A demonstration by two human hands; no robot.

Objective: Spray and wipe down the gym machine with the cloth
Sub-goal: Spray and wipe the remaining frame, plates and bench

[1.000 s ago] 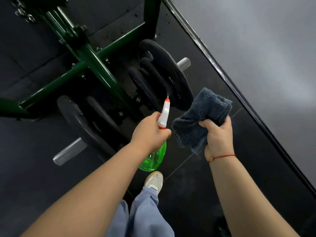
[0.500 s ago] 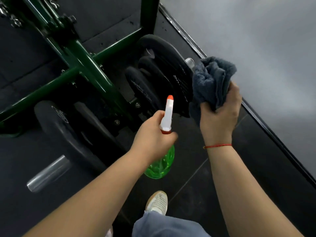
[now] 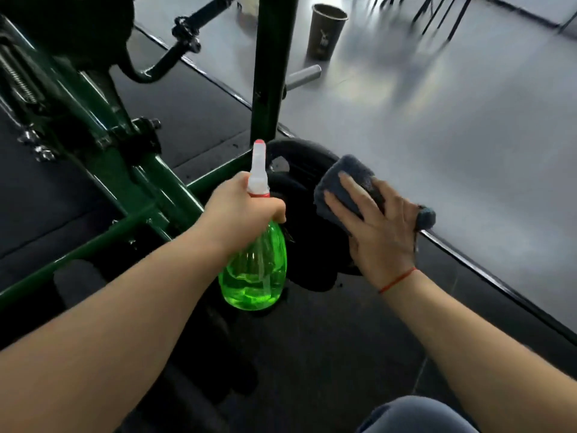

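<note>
My left hand [image 3: 240,210] grips the neck of a green spray bottle [image 3: 254,270] with a white and red nozzle that points up. My right hand [image 3: 374,223] lies flat, fingers spread, on a dark blue-grey cloth [image 3: 346,176] and presses it against a black weight plate [image 3: 299,160] of the green gym machine [image 3: 125,170]. The bottle hangs just left of that plate. Part of the cloth sticks out past my thumb at the right.
A green upright post [image 3: 270,57] rises behind the plate, with a metal peg [image 3: 304,77] beside it. A dark paper cup [image 3: 326,31] stands on the grey floor beyond. A raised dark edge [image 3: 468,260] divides the black mat from the grey floor. My knee [image 3: 415,415] shows at the bottom.
My right hand has gone from holding the bunched cloth in the air to pressing it flat on the weight plate. The view has tilted up; my left hand still holds the bottle.
</note>
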